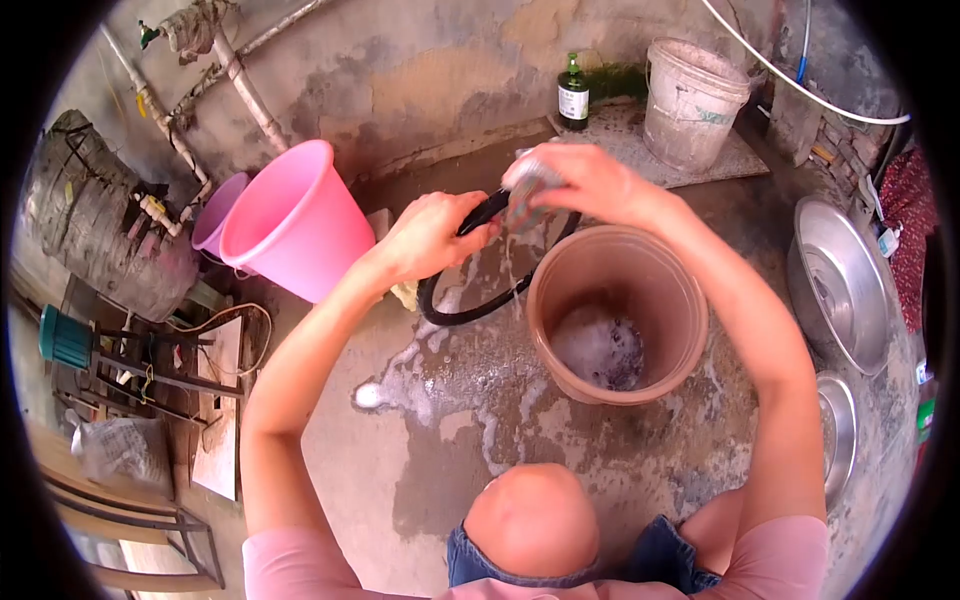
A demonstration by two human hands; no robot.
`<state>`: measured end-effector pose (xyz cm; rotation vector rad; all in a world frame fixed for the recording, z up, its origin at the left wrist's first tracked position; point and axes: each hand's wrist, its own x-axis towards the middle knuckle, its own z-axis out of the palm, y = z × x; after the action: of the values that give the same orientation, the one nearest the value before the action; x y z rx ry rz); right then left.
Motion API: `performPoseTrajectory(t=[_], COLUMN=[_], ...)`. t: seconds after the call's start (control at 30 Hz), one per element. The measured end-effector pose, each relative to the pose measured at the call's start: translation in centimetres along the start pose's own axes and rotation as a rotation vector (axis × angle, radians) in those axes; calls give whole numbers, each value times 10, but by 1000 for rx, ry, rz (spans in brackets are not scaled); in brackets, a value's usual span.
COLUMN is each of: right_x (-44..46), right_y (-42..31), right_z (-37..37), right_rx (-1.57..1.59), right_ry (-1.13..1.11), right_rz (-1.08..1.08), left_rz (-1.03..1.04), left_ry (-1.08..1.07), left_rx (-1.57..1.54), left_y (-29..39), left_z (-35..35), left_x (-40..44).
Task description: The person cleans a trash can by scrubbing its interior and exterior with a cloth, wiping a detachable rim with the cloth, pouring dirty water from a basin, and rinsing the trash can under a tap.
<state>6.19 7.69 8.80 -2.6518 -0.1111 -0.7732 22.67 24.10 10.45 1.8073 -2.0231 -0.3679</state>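
Observation:
A black ring-shaped tube [470, 316] hangs above the wet floor, left of a brown bucket [690, 318]. My left hand [440, 232] is wrapped round the upper left part of the ring. My right hand [585, 182] holds a wet greyish cloth or scrubber [530, 190] against the top of the ring, its exact kind unclear. Water drips from it. Inside the brown bucket is foamy water [600, 345] with something dark in it. White suds [410, 390] lie on the floor beneath the ring.
A pink bucket [310, 235] lies tilted at the left. Behind my hands stand a green bottle [573, 95] and a dirty white bucket [690, 110]. Metal basins [845, 285] are at the right. A teal-topped object [65, 337] and dark frame are far left.

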Motion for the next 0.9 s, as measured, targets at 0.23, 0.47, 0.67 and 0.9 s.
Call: performPoseTrajectory(t=[0.23,0.47,0.67,0.9], right_x=[-15,-3,-15,-37], right_y=[1,-23,27,41], right_z=[15,34,13,19], right_rx=[33,-443,-120,-58], right_ry=[57,137,93,-24], right_rz=[28,-140,17,38], left_rz=[173,236,272,205], left_ry=[161,165,325,173], left_rx=[467,682,502,473], left_y=[-14,-13,-20,-52], left_z=[-1,2,-6,-1], left_x=[-4,6,-25,-48])
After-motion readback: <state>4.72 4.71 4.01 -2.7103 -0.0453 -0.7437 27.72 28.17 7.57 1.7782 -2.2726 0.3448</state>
